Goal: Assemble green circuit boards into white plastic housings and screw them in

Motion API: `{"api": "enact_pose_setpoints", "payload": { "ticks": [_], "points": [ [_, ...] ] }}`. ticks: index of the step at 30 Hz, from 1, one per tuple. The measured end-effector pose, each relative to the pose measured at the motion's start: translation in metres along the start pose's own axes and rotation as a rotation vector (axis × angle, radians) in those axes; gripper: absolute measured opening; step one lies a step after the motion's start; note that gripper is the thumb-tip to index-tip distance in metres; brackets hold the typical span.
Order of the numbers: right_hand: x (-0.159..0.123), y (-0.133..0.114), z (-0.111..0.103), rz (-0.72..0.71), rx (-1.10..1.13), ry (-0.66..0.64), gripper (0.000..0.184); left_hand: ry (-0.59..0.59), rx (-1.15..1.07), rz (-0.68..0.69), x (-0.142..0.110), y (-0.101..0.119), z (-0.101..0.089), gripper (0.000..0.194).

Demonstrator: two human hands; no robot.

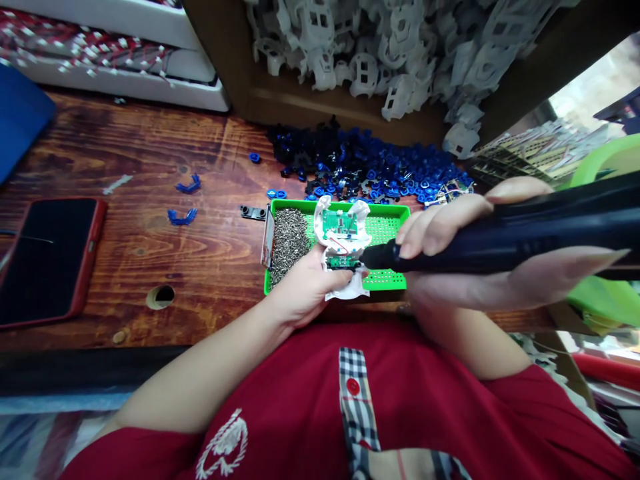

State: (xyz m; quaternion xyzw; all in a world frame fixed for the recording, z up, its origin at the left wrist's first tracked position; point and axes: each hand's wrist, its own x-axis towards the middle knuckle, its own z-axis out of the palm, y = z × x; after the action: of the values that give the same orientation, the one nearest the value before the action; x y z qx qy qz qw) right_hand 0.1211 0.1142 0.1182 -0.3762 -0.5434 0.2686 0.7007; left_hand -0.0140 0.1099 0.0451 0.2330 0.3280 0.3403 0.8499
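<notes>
My left hand [313, 283] is closed on a white plastic housing [367, 235] in two halves, with green circuit boards [341, 224] inside and thin wires between them. Wrapped in my right hand [450, 223] is a black electric screwdriver [500, 233], held nearly level. Its tip meets the lower half of the housing; the exact contact point is hidden. Beneath the housing lies a green perforated tray [387, 283], whose left part carries a heap of small screws [290, 243].
Blue and black plastic parts [370, 163] are piled behind the tray. A cardboard box [260, 97] of white shells stands at the back. Two blue pieces [183, 217] and a phone [47, 260] lie left, near a table hole [161, 297]. White trays [190, 90] of wired connectors sit back left.
</notes>
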Motion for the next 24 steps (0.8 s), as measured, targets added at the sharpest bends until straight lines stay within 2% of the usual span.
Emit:
{"api": "enact_pose_setpoints", "payload": {
  "ticks": [2,5,11,24],
  "points": [
    [0.002,0.004,-0.009,-0.053,0.116,0.106,0.037,-0.003,-0.011,-0.009,0.0,0.0,0.0,0.046],
    [0.003,0.021,-0.029,-0.107,0.124,0.235,0.028,-0.003,-0.015,-0.013,-0.001,0.001,-0.001,0.04],
    [-0.007,0.059,-0.067,-0.096,-0.121,0.272,0.03,0.018,0.003,-0.044,0.0,0.003,-0.001,0.037],
    [-0.011,0.074,-0.067,-0.118,-0.106,0.232,0.024,0.012,-0.014,-0.06,-0.001,0.005,0.0,0.032]
  ]
}}
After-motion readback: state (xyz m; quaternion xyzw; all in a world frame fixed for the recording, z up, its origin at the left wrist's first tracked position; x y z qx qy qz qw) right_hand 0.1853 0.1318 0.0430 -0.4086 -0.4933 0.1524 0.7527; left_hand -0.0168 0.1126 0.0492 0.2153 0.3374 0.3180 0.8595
